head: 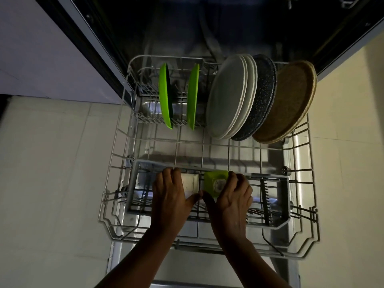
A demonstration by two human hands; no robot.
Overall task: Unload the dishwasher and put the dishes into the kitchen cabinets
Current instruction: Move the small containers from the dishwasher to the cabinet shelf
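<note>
Down in the cutlery basket (278,222), the left hand (169,197) curls over a white square dish (190,182) and the right hand (230,197) wraps a green square bowl (215,181), both inverted. Lifting 2 at once risks snagging basket wires or slipping. The bowl's base label is unreadable.

Two bright green plates (165,96), pale grey plates (228,96), a dark speckled plate (264,98), a brown plate (291,100).
</note>
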